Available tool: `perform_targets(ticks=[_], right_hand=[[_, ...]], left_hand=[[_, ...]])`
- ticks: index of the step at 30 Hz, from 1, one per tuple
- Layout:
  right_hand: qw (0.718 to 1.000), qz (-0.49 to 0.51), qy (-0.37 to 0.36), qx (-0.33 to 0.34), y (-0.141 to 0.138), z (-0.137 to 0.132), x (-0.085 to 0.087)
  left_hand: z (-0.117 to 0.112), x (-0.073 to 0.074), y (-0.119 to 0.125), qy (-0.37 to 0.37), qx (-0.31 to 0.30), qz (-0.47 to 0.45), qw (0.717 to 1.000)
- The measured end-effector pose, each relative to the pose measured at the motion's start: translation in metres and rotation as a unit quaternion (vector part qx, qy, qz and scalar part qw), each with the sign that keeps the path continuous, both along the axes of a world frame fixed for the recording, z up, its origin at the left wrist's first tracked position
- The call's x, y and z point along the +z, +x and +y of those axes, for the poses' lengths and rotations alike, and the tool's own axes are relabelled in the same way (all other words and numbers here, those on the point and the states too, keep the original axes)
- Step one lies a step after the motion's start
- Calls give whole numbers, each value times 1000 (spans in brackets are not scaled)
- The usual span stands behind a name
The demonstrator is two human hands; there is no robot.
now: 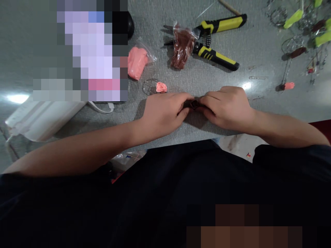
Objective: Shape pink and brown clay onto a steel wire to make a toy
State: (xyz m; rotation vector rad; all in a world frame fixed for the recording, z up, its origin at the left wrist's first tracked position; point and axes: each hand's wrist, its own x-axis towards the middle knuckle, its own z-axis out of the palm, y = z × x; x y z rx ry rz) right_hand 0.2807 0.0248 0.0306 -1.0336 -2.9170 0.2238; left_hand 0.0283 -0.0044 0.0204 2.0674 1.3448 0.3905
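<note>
Head view: two hands (165, 112) (227, 106) pinch one dark brown piece (194, 104).

Dark piece (194, 104) between my fingers (184, 113): finish too shadowed to judge. I note the tabletop (155, 24) finely textured, slight sheen; the brown-filled bag (182, 48), glossy clear plastic; my shirt (155, 199), matt cloth.

The head camera looks steeply down at the nearby hands (165, 111).

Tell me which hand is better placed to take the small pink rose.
Probably the left hand: the small pink rose lies close beside it, while the right hand is farther off. Both hands hold the dark brown piece, so neither is free.
</note>
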Motion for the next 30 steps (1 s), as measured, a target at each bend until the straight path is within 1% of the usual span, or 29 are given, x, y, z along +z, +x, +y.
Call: perform_targets(ticks=[2, 4, 7, 9, 11, 13, 14, 18, 20, 22, 25, 27, 28, 30], right_hand=[[1000, -6, 19, 7, 1, 0, 1], [998, 15, 52, 19, 2, 0, 3], [989, 93, 101, 61, 3, -1, 4], [970, 175, 128, 106, 1, -3, 5], [943, 257, 149, 148, -1, -4, 4], [922, 308, 160, 172, -3, -5, 3], [917, 319, 162, 178, -4, -5, 3], [913, 316, 173, 193, -6, -7, 1], [912, 312, 179, 198, -6, -8, 1], [911, 311, 181, 200, -6, -9, 1], [912, 305, 182, 206, -8, -9, 2], [911, 303, 188, 208, -10, -9, 2], [910, 304, 192, 209, -11, -10, 2], [905, 309, 193, 219, -11, -11, 1]], left_hand=[[-5, 1, -2, 9, 15, -13, 1000], [-12, 2, -5, 30, 13, -52, 998], [-23, 1, -9, 54, -33, -144, 988], [-29, -1, -9, 50, -58, -183, 980], [-32, -2, -8, 36, -59, -205, 976], [-34, -1, -8, 17, -51, -219, 974], [-33, -1, -8, 10, -53, -225, 973], [-30, 3, -8, -4, -75, -255, 964], [-28, 4, -7, -18, -72, -278, 958], [-27, 4, -6, -57, -53, -306, 949], [-26, 3, -3, -147, -5, -336, 930], [-25, 2, -2, -189, 11, -352, 916], [-25, 2, -1, -198, 11, -360, 912], [-25, 3, -1, -192, 4, -373, 908]])
